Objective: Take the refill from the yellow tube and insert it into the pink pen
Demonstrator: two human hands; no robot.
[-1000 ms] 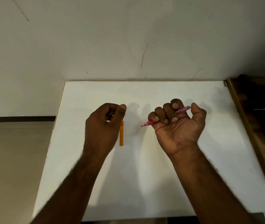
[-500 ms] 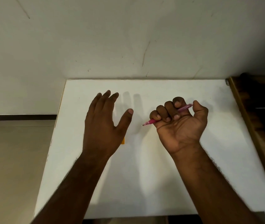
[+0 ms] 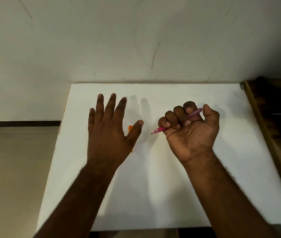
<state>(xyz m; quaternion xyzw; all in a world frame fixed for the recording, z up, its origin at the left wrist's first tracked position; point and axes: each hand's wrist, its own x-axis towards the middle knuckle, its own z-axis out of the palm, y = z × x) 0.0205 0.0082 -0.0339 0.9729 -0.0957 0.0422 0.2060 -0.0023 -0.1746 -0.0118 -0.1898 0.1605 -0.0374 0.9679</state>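
The left hand [image 3: 109, 133] has spread flat over the yellow tube [image 3: 130, 128] (mostly hidden now); the right hand [image 3: 190, 133] keeps its grip around the pink pen [image 3: 160, 129].

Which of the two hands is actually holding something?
The right hand: its fingers are curled around the pink pen, tip pointing left. The left hand is spread flat with straight fingers, holding nothing, above the yellow tube.

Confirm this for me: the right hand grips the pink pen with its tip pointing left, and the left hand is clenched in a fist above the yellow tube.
Not quite. The left hand is open, fingers spread, over the yellow tube, as the head view shows. The rest holds: the right hand grips the pink pen, tip pointing left.
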